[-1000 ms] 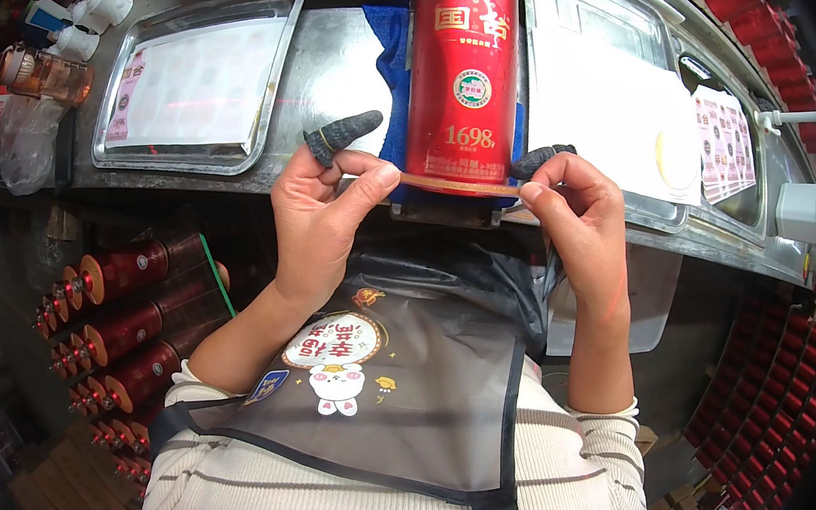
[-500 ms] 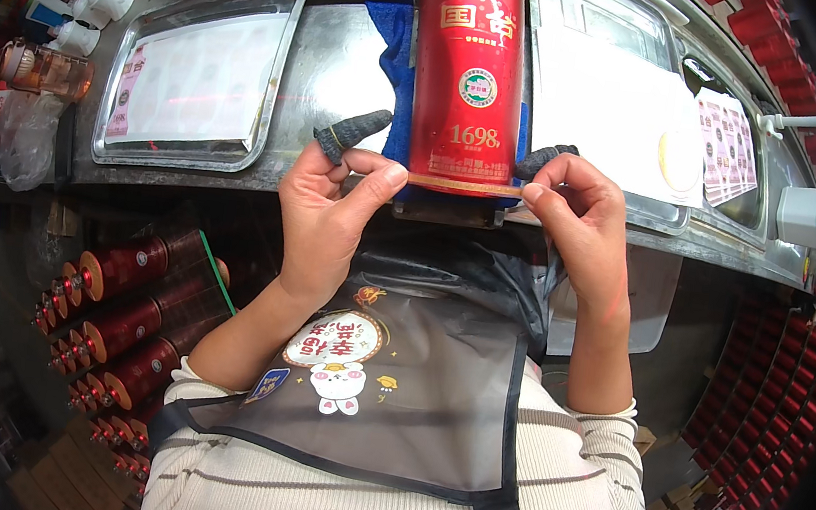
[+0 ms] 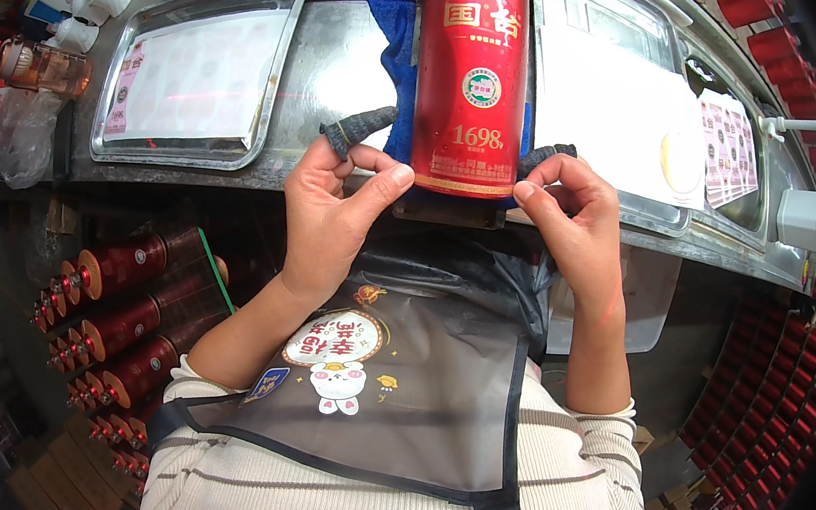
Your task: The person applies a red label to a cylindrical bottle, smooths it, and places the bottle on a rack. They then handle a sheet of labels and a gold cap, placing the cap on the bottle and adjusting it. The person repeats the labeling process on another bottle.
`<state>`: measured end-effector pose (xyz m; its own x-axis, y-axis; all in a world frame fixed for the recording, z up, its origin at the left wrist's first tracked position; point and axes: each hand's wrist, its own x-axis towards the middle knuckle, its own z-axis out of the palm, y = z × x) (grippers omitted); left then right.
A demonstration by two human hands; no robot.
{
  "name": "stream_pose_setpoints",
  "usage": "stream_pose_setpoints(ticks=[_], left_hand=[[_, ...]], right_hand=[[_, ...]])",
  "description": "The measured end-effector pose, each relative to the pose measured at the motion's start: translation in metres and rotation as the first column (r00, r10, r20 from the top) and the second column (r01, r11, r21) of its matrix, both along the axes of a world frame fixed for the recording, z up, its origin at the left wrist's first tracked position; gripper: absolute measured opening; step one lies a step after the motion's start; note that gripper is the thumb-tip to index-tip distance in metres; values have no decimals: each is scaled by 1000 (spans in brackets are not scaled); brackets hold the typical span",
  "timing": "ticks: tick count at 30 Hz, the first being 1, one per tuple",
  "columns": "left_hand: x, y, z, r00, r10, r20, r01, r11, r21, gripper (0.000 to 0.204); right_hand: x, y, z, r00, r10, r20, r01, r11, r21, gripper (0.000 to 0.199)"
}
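From the head camera, a red bottle [image 3: 471,76] lay lengthwise on a blue cloth [image 3: 396,52] on the metal table [image 3: 339,66], between the two hands. The left hand [image 3: 332,211] pressed its thumb against the bottle's near left corner, its dark-capped forefinger raised clear. The right hand [image 3: 573,218] pinched at the near right corner, fingers curled close, a dark cap on one fingertip. Beyond the left hand sat a metal tray [image 3: 196,80] holding paper; beyond the right hand lay a white sheet [image 3: 616,108]. Below the left hand, red tubes [image 3: 118,323] were stacked.
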<state>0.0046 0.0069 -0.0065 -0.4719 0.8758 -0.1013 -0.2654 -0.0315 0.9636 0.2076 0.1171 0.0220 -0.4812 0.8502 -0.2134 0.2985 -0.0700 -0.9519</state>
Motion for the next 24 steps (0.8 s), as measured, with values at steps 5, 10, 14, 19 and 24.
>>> stream_pose_setpoints(ticks=[5,10,14,19,24], left_hand=[[-2,2,-1,1000,-25,-12,24,999,-23,34],[-10,0,-10,998,5,-67,-4,1000,13,49],[-11,7,-6,990,-44,-136,52,997,61,53],[5,16,-6,973,-162,-163,175,982,67,72],[5,18,-3,967,-167,-193,182,982,60,73]], right_hand=[[1,0,-1,1000,0,5,0,1000,-10,11],[12,1,-6,1000,-13,12,14,999,-29,9],[13,-4,-10,990,-115,-86,120,991,56,11],[4,-4,-1,994,-68,-87,72,997,41,14],[7,-4,-9,985,-106,-137,103,994,-31,22]])
